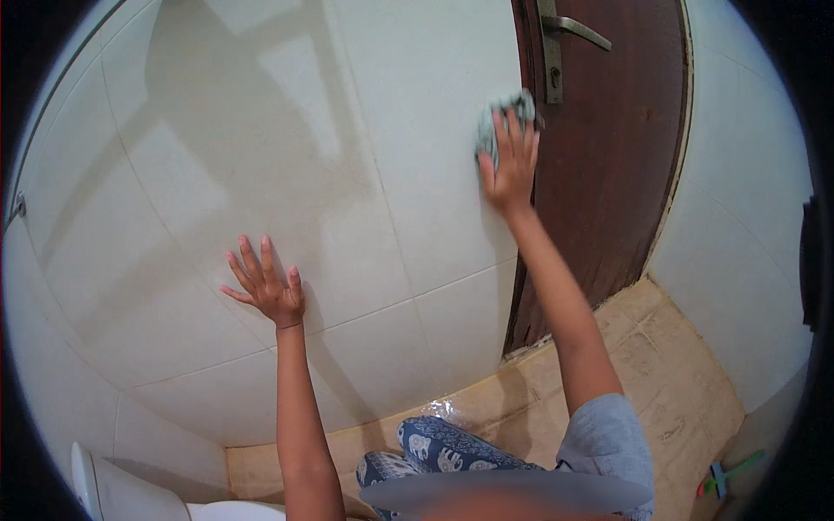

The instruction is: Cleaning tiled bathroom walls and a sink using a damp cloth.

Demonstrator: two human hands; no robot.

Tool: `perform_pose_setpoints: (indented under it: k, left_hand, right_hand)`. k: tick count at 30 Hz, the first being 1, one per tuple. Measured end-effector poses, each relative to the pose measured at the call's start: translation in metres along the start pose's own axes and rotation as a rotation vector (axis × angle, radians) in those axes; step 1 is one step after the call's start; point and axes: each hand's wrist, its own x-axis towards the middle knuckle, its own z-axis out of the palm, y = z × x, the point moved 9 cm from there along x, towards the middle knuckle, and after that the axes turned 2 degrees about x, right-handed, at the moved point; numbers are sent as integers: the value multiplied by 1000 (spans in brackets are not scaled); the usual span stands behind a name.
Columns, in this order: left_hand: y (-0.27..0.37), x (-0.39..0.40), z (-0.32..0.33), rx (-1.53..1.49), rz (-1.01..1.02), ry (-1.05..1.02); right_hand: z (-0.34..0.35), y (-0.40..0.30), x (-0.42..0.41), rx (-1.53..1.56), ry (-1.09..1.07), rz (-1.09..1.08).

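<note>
My right hand (513, 172) presses a crumpled grey-green cloth (487, 138) flat against the white tiled wall (430, 215), right beside the door frame. The fingers lie spread over the cloth, a little below and left of the metal door handle (576, 31). Further left and lower, my left hand (270, 286) rests on the same wall with its fingers spread and holds nothing.
A dark brown wooden door (606, 150) stands at the right. Below are beige floor tiles (677, 384) with a wet, shiny spot. A white toilet (137, 488) is at the lower left. A green and blue brush-like tool (720, 478) lies at the lower right.
</note>
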Motion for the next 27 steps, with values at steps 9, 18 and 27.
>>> perform_pose_setpoints:
  k: [9,18,27]
  left_hand:
    - [-4,-5,3,0,-19,-2]
    - [4,-4,0,22,-25,12]
    - [-11,-2,1,38,-14,-9]
  right_hand:
    - [13,-14,-255,-42,-389,52]
    - [13,-38,24,-54,41,253]
    - [50,-173,-152,75,-291,-500]
